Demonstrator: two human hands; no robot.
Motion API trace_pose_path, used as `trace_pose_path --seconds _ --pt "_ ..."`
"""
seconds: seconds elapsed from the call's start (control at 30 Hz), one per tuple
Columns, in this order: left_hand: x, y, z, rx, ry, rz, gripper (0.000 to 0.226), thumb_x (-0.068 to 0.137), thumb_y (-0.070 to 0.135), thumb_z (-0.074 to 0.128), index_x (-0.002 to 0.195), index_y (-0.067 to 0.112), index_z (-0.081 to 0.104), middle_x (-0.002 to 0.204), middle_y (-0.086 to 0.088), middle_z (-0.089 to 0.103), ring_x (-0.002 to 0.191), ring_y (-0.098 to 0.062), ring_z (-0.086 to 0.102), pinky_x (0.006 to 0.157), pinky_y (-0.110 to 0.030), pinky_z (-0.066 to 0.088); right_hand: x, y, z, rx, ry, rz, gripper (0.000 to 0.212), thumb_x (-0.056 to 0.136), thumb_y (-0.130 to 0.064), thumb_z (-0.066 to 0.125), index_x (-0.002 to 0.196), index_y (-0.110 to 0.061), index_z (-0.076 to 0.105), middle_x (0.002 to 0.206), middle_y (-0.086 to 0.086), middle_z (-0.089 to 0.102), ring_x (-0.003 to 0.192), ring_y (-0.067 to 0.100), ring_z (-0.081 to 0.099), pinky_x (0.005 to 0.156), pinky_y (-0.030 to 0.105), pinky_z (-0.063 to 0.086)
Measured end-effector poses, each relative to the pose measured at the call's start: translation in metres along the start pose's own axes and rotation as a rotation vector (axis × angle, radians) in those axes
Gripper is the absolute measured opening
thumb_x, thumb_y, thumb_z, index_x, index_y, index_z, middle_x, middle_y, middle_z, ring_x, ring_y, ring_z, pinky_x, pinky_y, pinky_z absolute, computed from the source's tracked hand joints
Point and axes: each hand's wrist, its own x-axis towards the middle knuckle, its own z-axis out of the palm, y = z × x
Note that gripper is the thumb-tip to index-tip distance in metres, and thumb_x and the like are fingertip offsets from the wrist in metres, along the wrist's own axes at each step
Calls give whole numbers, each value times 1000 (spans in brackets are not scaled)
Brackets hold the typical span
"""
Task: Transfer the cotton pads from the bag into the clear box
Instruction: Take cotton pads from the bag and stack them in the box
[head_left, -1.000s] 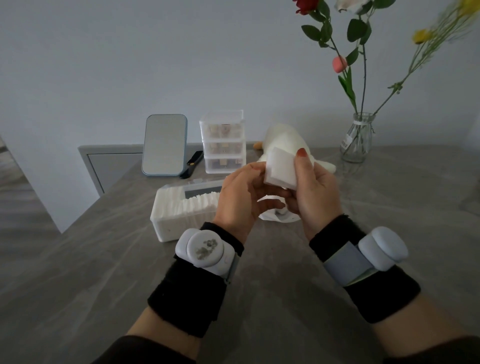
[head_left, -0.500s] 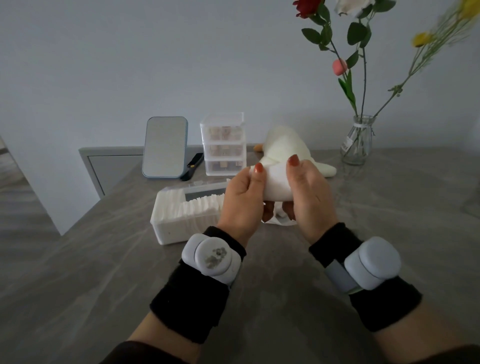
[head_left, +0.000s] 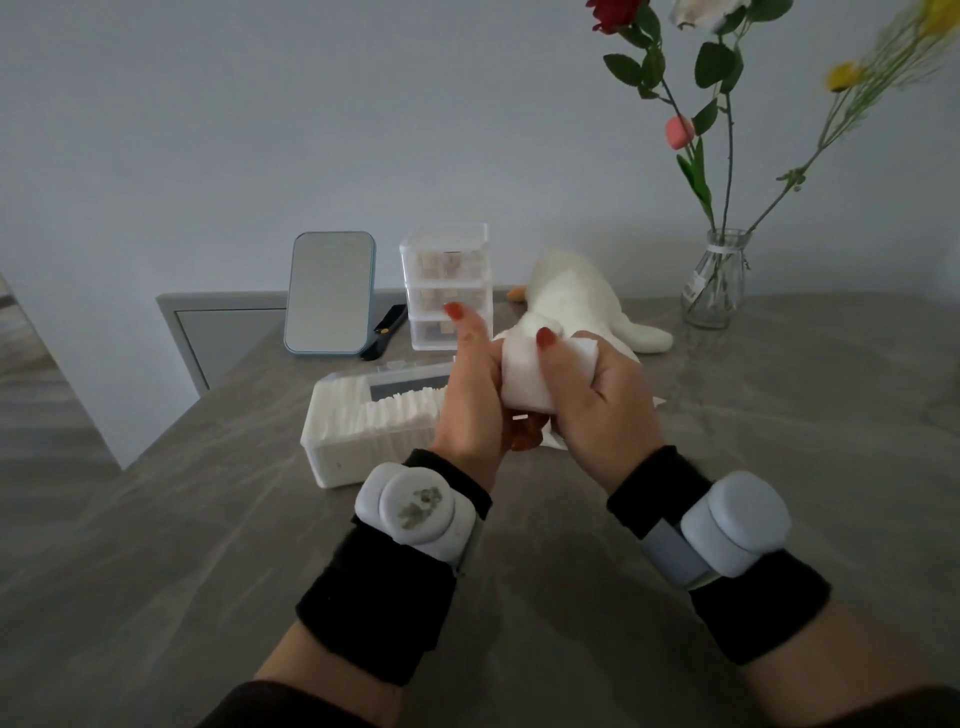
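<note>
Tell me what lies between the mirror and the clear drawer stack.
Head view: a slim black object lies between the mirror and the drawer stack; what it is I cannot tell.

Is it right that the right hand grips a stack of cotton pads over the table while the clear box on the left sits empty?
No. The head view shows the clear box already holding rows of cotton pads, not empty. The right hand does grip a stack of cotton pads over the table.
</note>
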Motion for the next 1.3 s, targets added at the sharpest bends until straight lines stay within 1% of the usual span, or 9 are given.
trace_pose_path --seconds 0.1,0.37,0.47,0.57,0.67,0.83,1.03,1.2,1.3 --pt "-1 -3 7 159 111 134 64 93 62 44 90 2 66 86 -28 66 71 -39 63 64 -51 54 -1 0 1 -7 1 -11 33 97 -34 54 69 -16 59 54 -12 60 53 4 58 48 15 42" --pt "2 -10 11 152 164 244 56 102 41 41 93 -13 52 70 -17 55 55 -27 52 43 -30 42 6 2 4 184 93 179 62 96 -47 40 73 7 60 58 10 57 54 24 56 49 29 43" --pt "5 -7 7 92 183 216 51 102 42 41 87 -6 52 62 -12 46 46 -18 44 39 -23 34 10 -3 -3 376 195 352 62 102 -43 36 59 -1 52 47 13 44 38 20 40 41 22 32" --pt "5 -6 3 85 190 212 43 102 43 41 84 6 52 59 -6 44 44 -15 41 39 -22 33 11 -5 -12 475 116 457 62 97 -59 34 61 -12 52 49 10 44 39 18 38 42 19 28" --pt "8 -10 0 146 212 237 55 101 45 41 86 -7 51 68 -15 49 51 -23 46 40 -24 36 6 -8 -11 388 -51 391 64 84 -68 49 72 -7 61 63 18 52 48 24 47 44 23 31" --pt "13 -1 -9 210 271 311 52 101 39 46 81 -9 54 63 -13 52 52 -22 48 45 -27 39 1 -14 -6 244 50 231 19 88 -13 67 76 0 61 60 12 63 47 16 59 42 25 42" --pt "26 29 -62 236 458 458 40 102 27 48 67 12 60 53 -3 49 42 -13 40 42 -23 34 9 -12 -12 283 220 278 19 89 -15 67 89 2 59 56 6 65 52 24 57 40 24 38" --pt "34 26 -86 568 466 411 45 101 31 43 67 10 62 56 1 58 57 -16 54 63 -35 47 11 -19 -11 134 165 241 15 87 -19 69 89 -5 63 61 10 68 44 14 56 41 24 41" --pt "45 32 -91 894 334 315 36 98 32 46 72 14 64 71 2 66 69 -19 61 68 -35 49 26 -27 -4 -95 72 191 13 86 -21 69 87 -9 63 66 6 68 45 8 60 42 19 44"
